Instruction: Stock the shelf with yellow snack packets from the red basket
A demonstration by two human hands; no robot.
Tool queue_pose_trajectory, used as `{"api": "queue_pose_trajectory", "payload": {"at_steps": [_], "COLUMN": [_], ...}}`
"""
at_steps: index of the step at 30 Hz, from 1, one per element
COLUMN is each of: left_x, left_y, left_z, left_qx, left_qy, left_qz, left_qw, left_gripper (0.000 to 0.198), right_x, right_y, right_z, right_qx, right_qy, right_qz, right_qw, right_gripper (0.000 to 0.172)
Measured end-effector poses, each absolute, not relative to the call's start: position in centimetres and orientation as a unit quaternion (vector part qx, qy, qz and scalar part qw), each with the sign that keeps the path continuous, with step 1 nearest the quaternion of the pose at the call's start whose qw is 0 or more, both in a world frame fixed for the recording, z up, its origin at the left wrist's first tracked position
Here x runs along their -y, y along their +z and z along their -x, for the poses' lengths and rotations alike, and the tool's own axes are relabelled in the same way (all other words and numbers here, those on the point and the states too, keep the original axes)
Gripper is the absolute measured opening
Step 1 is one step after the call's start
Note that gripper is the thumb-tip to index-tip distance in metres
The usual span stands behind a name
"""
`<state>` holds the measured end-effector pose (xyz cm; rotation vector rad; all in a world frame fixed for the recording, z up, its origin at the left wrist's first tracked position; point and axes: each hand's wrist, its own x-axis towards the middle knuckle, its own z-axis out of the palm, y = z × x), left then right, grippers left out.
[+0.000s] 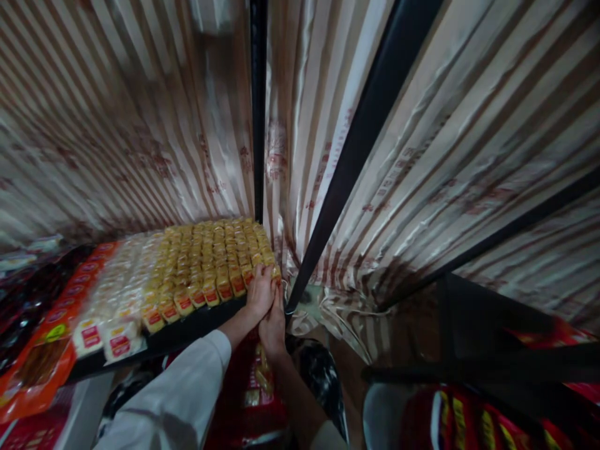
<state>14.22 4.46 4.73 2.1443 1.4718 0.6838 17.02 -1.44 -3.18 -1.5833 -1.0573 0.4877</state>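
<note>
Small yellow plastic-wrapped packets point(206, 256) with red labels stand in tight rows on a dark shelf point(197, 325). My left hand point(261, 294) rests at the front right corner of these rows, its fingers curled over the end packet. Just right of it and touching it, my right hand point(272, 325) reaches up with its fingers together against the same corner packet. The hands mostly cover that packet. White wrapped packets point(117, 336) with red labels lie left of the yellow ones.
Left of the white packets lie orange-red packs point(51, 362) and dark glossy packs point(37, 294). Dark metal posts point(347, 156) rise beside my hands, before striped curtain fabric point(225, 144). Below stands an open red box point(248, 412) with yellow packets; red packs point(482, 419) lie lower right.
</note>
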Motion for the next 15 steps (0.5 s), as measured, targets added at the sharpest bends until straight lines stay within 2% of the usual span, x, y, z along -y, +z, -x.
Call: {"api": "queue_pose_trajectory", "payload": {"at_steps": [9, 15], "left_x": [-3.6, -3.7], "left_y": [3.3, 2.3], "left_z": [-12.9, -12.3], "left_qx": [-0.497, -0.448], "left_qy": [0.331, 0.317], "left_qz": [-0.769, -0.802], "left_qw": [0.226, 0.236], "left_gripper": [0.032, 0.033], "right_x": [0.8, 0.4], "right_y": [-4.5, -6.3], "right_z": [-17.3, -17.4], "right_qx": [0.464, 0.494], "right_qy": [0.19, 0.124], "right_qz": [0.695, 0.709], "right_qw": [0.515, 0.488], "right_gripper": [0.063, 0.059]}}
